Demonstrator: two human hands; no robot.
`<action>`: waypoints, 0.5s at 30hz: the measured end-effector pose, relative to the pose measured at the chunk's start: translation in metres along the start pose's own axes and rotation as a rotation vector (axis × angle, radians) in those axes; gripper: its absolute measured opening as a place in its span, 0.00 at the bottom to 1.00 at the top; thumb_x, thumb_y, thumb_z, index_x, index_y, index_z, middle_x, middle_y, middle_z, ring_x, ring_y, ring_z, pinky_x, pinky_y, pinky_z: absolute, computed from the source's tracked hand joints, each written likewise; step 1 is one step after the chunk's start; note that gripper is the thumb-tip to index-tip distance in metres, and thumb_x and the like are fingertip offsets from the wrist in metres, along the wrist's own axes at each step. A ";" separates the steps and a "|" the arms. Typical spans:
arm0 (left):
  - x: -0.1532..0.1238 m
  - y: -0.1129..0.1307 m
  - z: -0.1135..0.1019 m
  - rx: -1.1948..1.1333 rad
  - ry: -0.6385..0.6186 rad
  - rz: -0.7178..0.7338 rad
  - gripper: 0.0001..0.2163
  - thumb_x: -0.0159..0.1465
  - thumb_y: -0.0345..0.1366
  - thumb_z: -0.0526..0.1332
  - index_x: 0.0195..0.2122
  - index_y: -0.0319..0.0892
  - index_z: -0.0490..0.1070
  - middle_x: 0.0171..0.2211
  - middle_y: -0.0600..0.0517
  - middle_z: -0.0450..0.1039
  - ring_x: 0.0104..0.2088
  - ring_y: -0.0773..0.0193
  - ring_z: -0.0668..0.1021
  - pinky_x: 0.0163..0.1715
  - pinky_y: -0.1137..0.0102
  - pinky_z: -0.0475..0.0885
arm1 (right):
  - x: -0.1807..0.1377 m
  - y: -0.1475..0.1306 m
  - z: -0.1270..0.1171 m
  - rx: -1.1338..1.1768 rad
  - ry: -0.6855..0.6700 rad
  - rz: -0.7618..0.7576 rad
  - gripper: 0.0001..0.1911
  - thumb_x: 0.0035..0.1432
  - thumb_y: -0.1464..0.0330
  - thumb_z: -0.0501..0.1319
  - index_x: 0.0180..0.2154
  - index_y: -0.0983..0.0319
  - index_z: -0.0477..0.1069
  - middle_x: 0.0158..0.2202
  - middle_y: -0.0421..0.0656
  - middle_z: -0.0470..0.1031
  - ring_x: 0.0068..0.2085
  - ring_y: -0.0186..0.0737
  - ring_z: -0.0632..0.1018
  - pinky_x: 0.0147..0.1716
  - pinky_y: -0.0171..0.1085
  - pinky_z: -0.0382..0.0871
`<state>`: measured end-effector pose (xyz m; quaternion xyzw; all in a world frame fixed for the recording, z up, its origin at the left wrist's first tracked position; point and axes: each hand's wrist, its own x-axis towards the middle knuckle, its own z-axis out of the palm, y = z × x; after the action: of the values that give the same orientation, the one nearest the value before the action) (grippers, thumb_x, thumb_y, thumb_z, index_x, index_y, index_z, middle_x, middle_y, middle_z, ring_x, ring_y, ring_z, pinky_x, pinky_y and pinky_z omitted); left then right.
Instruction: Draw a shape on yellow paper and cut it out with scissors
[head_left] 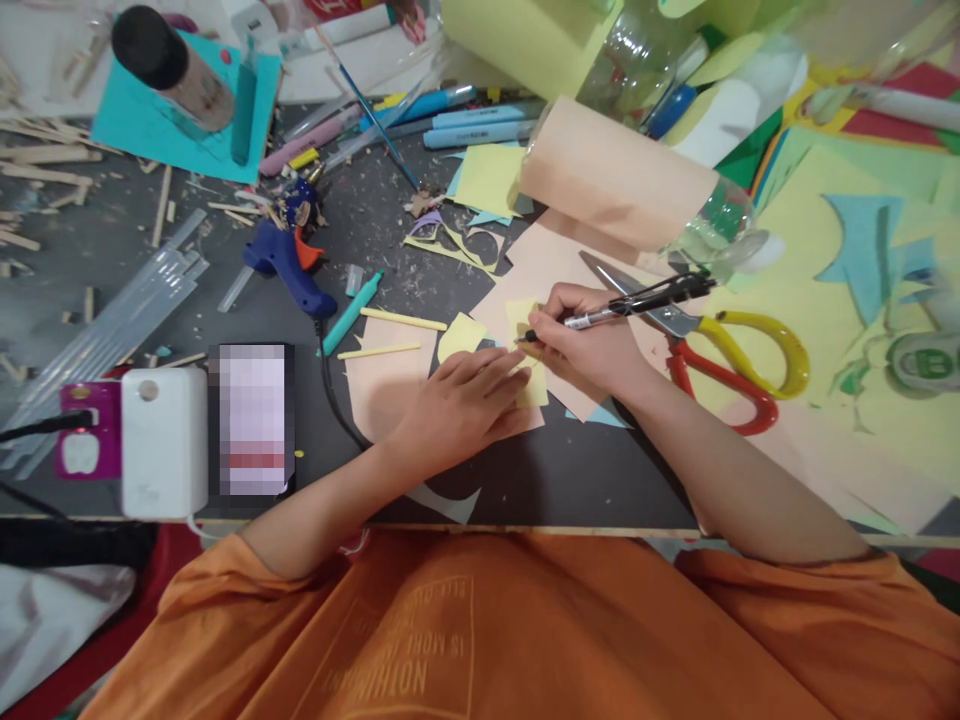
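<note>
My yellow paper piece (531,378) lies flat on peach paper (390,385) near the table's front edge (525,528), and my left hand (461,405) presses on it with flat, open fingers. My right hand (592,340) is curled tight around a black pen (622,306), its tip touching the yellow piece. Scissors (720,350) with red and yellow handles lie just beside my right hand, and a blue glue gun (289,260) lies off to the left.
</note>
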<state>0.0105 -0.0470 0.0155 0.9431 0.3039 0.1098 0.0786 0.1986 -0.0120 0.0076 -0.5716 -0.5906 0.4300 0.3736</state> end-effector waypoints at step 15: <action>0.001 0.000 0.000 -0.050 -0.012 -0.006 0.13 0.68 0.35 0.54 0.51 0.37 0.69 0.53 0.44 0.74 0.56 0.56 0.74 0.53 0.62 0.70 | -0.001 0.003 -0.003 0.044 -0.018 0.010 0.16 0.53 0.71 0.62 0.18 0.60 0.58 0.17 0.34 0.62 0.21 0.29 0.63 0.23 0.34 0.56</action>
<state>0.0109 -0.0465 0.0152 0.9406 0.3032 0.1113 0.1044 0.2025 -0.0128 0.0057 -0.5622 -0.5814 0.4498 0.3788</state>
